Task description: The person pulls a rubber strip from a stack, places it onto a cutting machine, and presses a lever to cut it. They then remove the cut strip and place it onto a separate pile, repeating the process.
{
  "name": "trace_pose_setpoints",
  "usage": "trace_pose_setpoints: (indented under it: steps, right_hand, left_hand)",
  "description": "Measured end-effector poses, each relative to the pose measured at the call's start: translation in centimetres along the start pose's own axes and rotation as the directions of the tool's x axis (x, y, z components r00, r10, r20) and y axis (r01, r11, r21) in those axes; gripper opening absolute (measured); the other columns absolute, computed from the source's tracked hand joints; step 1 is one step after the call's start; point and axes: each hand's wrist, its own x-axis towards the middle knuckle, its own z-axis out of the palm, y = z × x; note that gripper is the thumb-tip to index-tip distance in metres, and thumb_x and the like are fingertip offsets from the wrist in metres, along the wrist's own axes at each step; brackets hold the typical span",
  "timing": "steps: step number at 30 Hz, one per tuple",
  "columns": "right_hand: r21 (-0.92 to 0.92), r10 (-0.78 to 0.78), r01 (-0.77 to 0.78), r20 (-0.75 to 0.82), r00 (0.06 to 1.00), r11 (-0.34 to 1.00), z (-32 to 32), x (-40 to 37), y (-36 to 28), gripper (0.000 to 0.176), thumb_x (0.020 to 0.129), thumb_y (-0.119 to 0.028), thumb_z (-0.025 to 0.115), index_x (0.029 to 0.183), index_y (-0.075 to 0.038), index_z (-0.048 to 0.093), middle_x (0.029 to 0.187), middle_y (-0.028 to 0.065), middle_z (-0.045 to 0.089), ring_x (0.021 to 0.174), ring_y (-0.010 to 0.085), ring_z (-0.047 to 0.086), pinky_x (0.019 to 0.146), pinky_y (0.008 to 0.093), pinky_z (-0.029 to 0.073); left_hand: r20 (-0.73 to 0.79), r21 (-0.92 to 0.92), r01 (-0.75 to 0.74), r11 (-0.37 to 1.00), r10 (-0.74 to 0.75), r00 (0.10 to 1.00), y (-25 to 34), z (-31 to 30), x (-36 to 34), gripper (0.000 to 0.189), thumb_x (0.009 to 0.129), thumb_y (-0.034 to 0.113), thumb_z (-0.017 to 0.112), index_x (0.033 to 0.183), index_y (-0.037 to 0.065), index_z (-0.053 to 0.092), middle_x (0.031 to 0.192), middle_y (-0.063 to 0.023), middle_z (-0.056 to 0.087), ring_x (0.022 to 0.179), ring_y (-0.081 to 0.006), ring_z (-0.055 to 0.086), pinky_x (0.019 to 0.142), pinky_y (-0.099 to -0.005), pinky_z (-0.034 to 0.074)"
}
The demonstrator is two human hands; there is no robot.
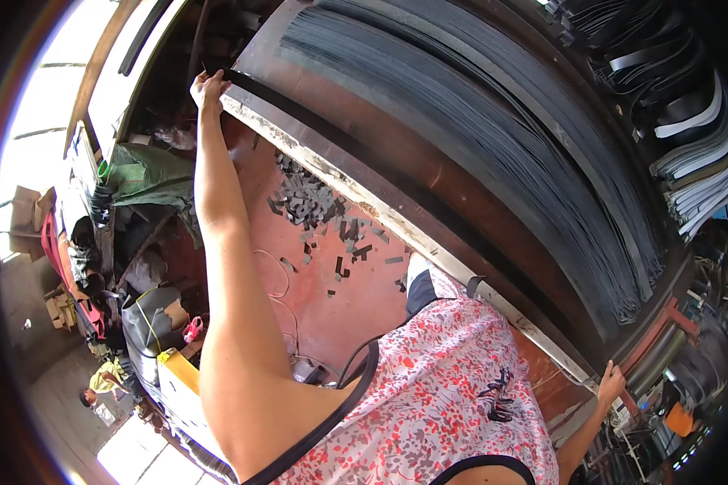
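Observation:
A long black strip (356, 149) lies along the near edge of the table (323, 93), running from one end to the other. At the far left end, my left hand (209, 87) is closed with the fingers pinched on the strip's end. My right hand (612, 381) is at the opposite corner of the table, fingers closed at the strip's other end; what sits between those fingertips is too small to see clearly. Behind the strip, a wide bundle of long dark grey strips (461, 105) covers much of the tabletop.
Many small dark offcuts (306, 198) are scattered on the red floor (299, 295). Folded black and white strips (700, 166) hang at the right. A green cloth (147, 174) and clutter stand at the left. A person in yellow (107, 378) is farther off.

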Motion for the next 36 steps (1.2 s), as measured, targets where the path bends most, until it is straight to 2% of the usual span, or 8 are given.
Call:
trace_pose_setpoints:
  steps: [10,20,23,26,28,30,34,36]
  right_hand:
    - [-0.180,0.101,-0.077,0.125,0.987,0.981,-0.3,0.0,-3.1,0.055,0.100,-0.045,0.039,0.082,0.002,0.061,0.079,0.0261,0.062,0.083,0.0484,0.057,0.097,0.0580,0.038]
    - [-0.260,0.090,-0.054,0.129,0.988,0.964,2.2,0.3,-1.5,0.051,0.100,-0.041,0.041,0.091,0.001,0.068,0.088,0.0236,0.066,0.085,0.0428,0.060,0.083,0.0503,0.044]
    - [-0.263,0.144,-0.097,0.167,0.975,0.960,1.4,1.0,-3.3,0.052,0.100,-0.041,0.039,0.091,0.002,0.067,0.093,0.0233,0.066,0.092,0.0403,0.061,0.088,0.0513,0.044]
    - [-0.284,0.192,-0.129,0.208,0.959,0.950,-0.6,1.0,-5.0,0.052,0.101,-0.041,0.038,0.092,0.002,0.066,0.096,0.0222,0.065,0.096,0.0396,0.061,0.089,0.0529,0.043]
    - [-0.284,0.216,-0.144,0.242,0.946,0.948,-0.7,1.4,-5.2,0.052,0.101,-0.041,0.037,0.094,0.002,0.066,0.098,0.0217,0.065,0.098,0.0395,0.060,0.091,0.0539,0.042]
    - [-0.223,0.163,-0.113,0.217,0.962,0.968,0.4,1.5,-4.5,0.052,0.101,-0.041,0.037,0.095,0.002,0.066,0.098,0.0217,0.065,0.098,0.0401,0.060,0.091,0.0547,0.041]
    - [-0.151,0.125,-0.109,0.103,0.987,0.983,2.1,1.2,-3.8,0.048,0.100,-0.039,0.043,0.088,0.003,0.064,0.094,0.0204,0.064,0.091,0.0415,0.059,0.082,0.0514,0.043]
    - [-0.141,0.147,-0.132,0.105,0.983,0.981,2.1,1.1,-4.0,0.048,0.099,-0.038,0.044,0.088,0.004,0.063,0.093,0.0217,0.063,0.091,0.0423,0.058,0.081,0.0512,0.043]
  left_hand:
    - [0.018,0.064,0.054,0.996,-0.055,0.998,-4.7,0.4,3.2,0.045,0.081,-0.003,0.070,0.122,-0.004,0.051,0.085,-0.0083,0.059,0.061,-0.0162,0.061,0.055,-0.0328,0.061]
    - [-0.069,0.189,-0.037,0.981,0.050,0.996,-6.5,-0.5,4.4,0.034,0.074,-0.003,0.074,0.107,-0.001,0.065,0.089,-0.0105,0.067,0.068,-0.0174,0.065,0.053,-0.0321,0.058]
    - [-0.108,0.306,0.007,0.952,0.027,0.994,-4.7,-0.3,2.7,0.039,0.073,0.007,0.078,0.110,0.001,0.066,0.090,-0.0088,0.070,0.080,-0.0174,0.067,0.071,-0.0325,0.057]
    - [-0.131,0.642,-0.127,0.756,0.271,0.954,-3.7,-0.1,1.5,0.040,0.076,0.009,0.073,0.115,0.005,0.064,0.105,-0.0138,0.069,0.096,-0.0263,0.067,0.088,-0.0352,0.052]
    - [0.035,0.734,-0.309,0.605,0.421,0.906,-3.7,0.0,1.3,0.036,0.079,0.006,0.068,0.114,0.006,0.064,0.112,-0.0139,0.067,0.103,-0.0294,0.065,0.090,-0.0376,0.050]
    - [0.315,0.688,-0.463,0.559,0.345,0.884,-0.2,0.6,-1.9,0.036,0.079,0.003,0.066,0.115,0.009,0.064,0.114,-0.0146,0.066,0.107,-0.0313,0.062,0.092,-0.0398,0.049]
    - [0.859,0.389,-0.890,0.239,0.255,0.444,2.5,2.1,-11.1,0.053,0.072,0.003,0.070,0.122,0.016,0.059,0.120,-0.0102,0.061,0.115,-0.0310,0.056,0.093,-0.0439,0.046]
    - [0.927,0.341,-0.930,0.136,0.118,0.357,4.6,3.6,-17.7,0.059,0.069,0.008,0.076,0.125,0.015,0.057,0.127,-0.0082,0.058,0.121,-0.0279,0.052,0.099,-0.0440,0.042]
